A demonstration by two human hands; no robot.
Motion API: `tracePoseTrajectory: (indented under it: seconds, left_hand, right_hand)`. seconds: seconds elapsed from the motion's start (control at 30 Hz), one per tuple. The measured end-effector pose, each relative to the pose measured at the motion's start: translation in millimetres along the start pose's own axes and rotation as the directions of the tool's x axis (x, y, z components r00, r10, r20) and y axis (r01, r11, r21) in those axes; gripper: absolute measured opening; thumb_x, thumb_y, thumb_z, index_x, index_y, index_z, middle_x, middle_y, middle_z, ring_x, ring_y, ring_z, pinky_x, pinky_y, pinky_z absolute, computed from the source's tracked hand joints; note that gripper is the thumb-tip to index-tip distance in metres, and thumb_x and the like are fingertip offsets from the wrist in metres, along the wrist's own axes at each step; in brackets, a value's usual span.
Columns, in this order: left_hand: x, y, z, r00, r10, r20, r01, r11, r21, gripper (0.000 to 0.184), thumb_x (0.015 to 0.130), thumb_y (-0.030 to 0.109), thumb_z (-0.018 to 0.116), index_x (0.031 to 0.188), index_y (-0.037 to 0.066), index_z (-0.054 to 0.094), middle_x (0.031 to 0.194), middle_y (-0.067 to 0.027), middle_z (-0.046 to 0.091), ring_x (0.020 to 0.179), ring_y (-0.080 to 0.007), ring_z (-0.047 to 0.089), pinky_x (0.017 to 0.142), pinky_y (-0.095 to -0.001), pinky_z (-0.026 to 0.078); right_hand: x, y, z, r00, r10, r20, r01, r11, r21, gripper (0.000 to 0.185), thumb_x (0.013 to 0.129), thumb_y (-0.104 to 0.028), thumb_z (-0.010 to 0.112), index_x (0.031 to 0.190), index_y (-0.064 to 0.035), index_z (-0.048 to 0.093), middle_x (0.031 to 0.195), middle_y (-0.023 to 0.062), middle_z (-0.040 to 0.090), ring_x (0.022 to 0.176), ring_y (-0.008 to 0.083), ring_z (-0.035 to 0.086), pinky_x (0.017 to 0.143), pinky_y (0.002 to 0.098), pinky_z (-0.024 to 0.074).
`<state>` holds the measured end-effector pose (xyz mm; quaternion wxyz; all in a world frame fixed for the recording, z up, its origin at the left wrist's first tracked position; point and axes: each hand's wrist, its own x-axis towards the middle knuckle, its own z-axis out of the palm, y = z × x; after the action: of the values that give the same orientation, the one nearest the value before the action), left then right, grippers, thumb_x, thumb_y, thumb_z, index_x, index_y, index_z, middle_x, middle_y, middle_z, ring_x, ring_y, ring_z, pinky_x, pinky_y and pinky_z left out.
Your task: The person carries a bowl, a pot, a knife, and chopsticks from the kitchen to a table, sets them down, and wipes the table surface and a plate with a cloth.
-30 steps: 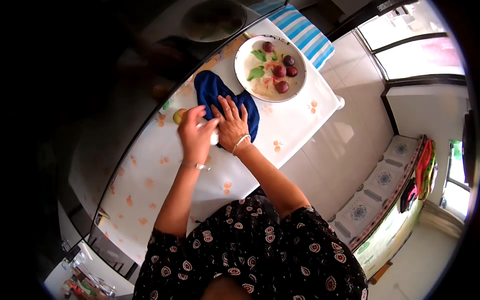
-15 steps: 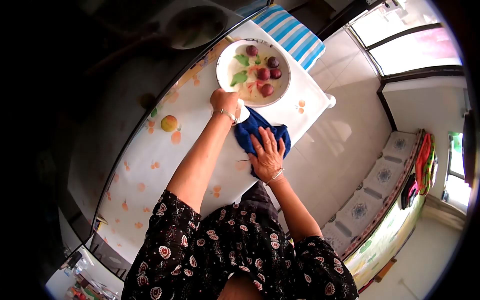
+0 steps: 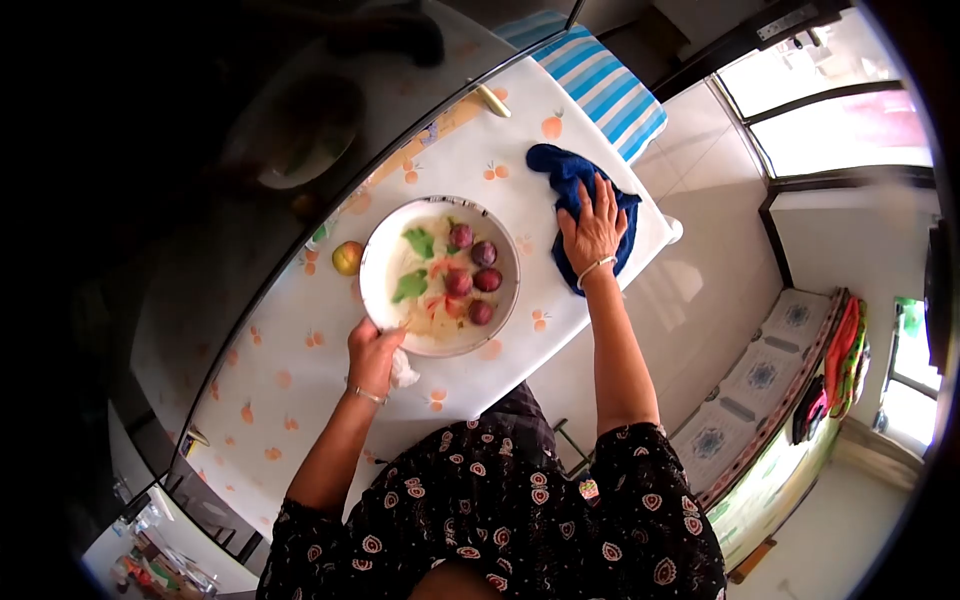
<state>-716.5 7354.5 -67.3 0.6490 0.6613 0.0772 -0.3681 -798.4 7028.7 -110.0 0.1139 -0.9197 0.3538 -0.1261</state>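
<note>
A white enamel basin (image 3: 400, 325) with leaf patterns inside holds several dark red plums (image 3: 458, 282). My left hand (image 3: 375, 352) grips its near left rim, with a crumpled white tissue (image 3: 404, 370) under the palm. Flat on a dark blue cloth (image 3: 567, 172) near the table's right edge lies my right hand (image 3: 594, 228), fingers spread. A yellow-red fruit (image 3: 348, 258) rests on the table just left of the basin.
The table (image 3: 300, 385) has a white cover with orange fruit prints. A blue-striped cloth (image 3: 605, 85) covers something beyond its far end. Dark glass (image 3: 290, 130) borders the left side. A patterned bench seat (image 3: 760, 375) stands across the floor at right.
The basin has moved toward me and left, with my left hand on its rim. My right hand and the blue cloth have moved to the far right part of the table.
</note>
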Motion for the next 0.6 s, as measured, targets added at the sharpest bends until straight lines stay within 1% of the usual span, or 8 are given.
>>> tracePoseTrajectory:
  seconds: [0.07, 0.1, 0.23, 0.33, 0.4, 0.47, 0.53, 0.6]
  left_hand:
    - [-12.2, 1.5, -4.6, 0.999, -0.039, -0.023, 0.039, 0.999, 0.013, 0.029, 0.075, -0.002, 0.055, 0.103, -0.006, 0.056, 0.095, -0.006, 0.061, 0.081, -0.0106, 0.055, 0.072, -0.0234, 0.045]
    - [-14.4, -6.8, -10.8, 0.999, -0.036, -0.003, 0.036, 0.999, -0.007, 0.03, 0.076, -0.002, 0.054, 0.106, -0.005, 0.055, 0.097, -0.0063, 0.06, 0.084, -0.0107, 0.055, 0.075, -0.024, 0.045]
    - [-24.3, -26.7, -23.9, 0.998, -0.059, -0.028, 0.057, 0.996, -0.064, 0.032, 0.077, -0.002, 0.055, 0.109, -0.004, 0.052, 0.101, -0.0062, 0.059, 0.086, -0.0108, 0.055, 0.078, -0.0256, 0.045]
    - [-25.9, -32.5, -31.5, 0.995, -0.099, -0.025, 0.097, 0.994, -0.06, 0.03, 0.078, -0.002, 0.056, 0.108, -0.004, 0.053, 0.1, -0.0057, 0.059, 0.087, -0.0107, 0.055, 0.078, -0.0251, 0.044]
    - [-24.5, -38.9, -34.1, 0.995, -0.088, -0.039, 0.086, 0.995, -0.042, 0.032, 0.078, -0.001, 0.056, 0.11, -0.004, 0.052, 0.102, -0.007, 0.059, 0.089, -0.0127, 0.056, 0.08, -0.0267, 0.044]
    - [-26.0, -40.1, -33.4, 0.995, -0.085, -0.054, 0.083, 0.996, -0.038, 0.033, 0.079, -0.001, 0.055, 0.112, -0.003, 0.051, 0.104, -0.0078, 0.059, 0.09, -0.0138, 0.056, 0.081, -0.0275, 0.045]
    - [-24.7, -37.7, -28.9, 0.995, -0.082, -0.057, 0.08, 0.996, -0.048, 0.034, 0.079, -0.001, 0.055, 0.112, -0.004, 0.051, 0.104, -0.008, 0.059, 0.09, -0.014, 0.056, 0.081, -0.0275, 0.045]
    - [-24.3, -38.6, -28.8, 0.996, -0.071, -0.053, 0.067, 0.996, -0.066, 0.034, 0.079, -0.001, 0.055, 0.113, -0.004, 0.051, 0.105, -0.0084, 0.059, 0.091, -0.0143, 0.056, 0.082, -0.0276, 0.045]
  right_hand:
    - [26.1, -4.3, 11.8, 1.0, -0.01, -0.004, 0.01, 1.0, -0.03, 0.052, 0.081, -0.037, 0.05, 0.128, -0.0161, 0.046, 0.144, 0.0061, 0.027, 0.134, 0.0261, 0.02, 0.104, 0.0543, 0.0134]
    - [38.8, -9.5, 17.4, 1.0, -0.022, -0.01, 0.022, 0.999, -0.027, 0.052, 0.081, -0.037, 0.05, 0.128, -0.0164, 0.045, 0.144, 0.006, 0.026, 0.134, 0.0258, 0.02, 0.104, 0.0545, 0.0134]
    - [94.1, -37.4, 42.0, 0.997, -0.077, -0.026, 0.076, 0.997, -0.032, 0.052, 0.082, -0.038, 0.049, 0.129, -0.0173, 0.045, 0.144, 0.0057, 0.026, 0.135, 0.025, 0.018, 0.104, 0.0552, 0.0138]
    - [129.5, -58.8, 50.2, 0.992, -0.129, -0.014, 0.129, 0.992, -0.017, 0.052, 0.084, -0.039, 0.047, 0.13, -0.0167, 0.043, 0.144, 0.0067, 0.025, 0.134, 0.0258, 0.018, 0.104, 0.0548, 0.0138]
    - [147.9, -63.1, 59.5, 0.987, -0.159, -0.006, 0.159, 0.987, -0.021, 0.052, 0.085, -0.038, 0.046, 0.132, -0.0157, 0.042, 0.144, 0.0068, 0.024, 0.135, 0.0254, 0.018, 0.105, 0.0534, 0.0139]
    - [153.3, -63.8, 62.8, 0.985, -0.171, -0.007, 0.171, 0.985, -0.006, 0.052, 0.085, -0.038, 0.046, 0.132, -0.0153, 0.042, 0.145, 0.007, 0.024, 0.135, 0.0253, 0.018, 0.105, 0.0529, 0.0139]
    - [142.2, -65.3, 68.6, 0.987, -0.151, -0.058, 0.147, 0.987, -0.069, 0.051, 0.084, -0.036, 0.049, 0.13, -0.014, 0.043, 0.145, 0.0066, 0.023, 0.134, 0.0257, 0.02, 0.104, 0.0523, 0.0169]
    - [112.4, -79.0, 64.4, 0.995, -0.067, -0.074, 0.062, 0.995, -0.073, 0.052, 0.083, -0.035, 0.051, 0.129, -0.0126, 0.044, 0.144, 0.0081, 0.023, 0.133, 0.0265, 0.02, 0.103, 0.0521, 0.0182]
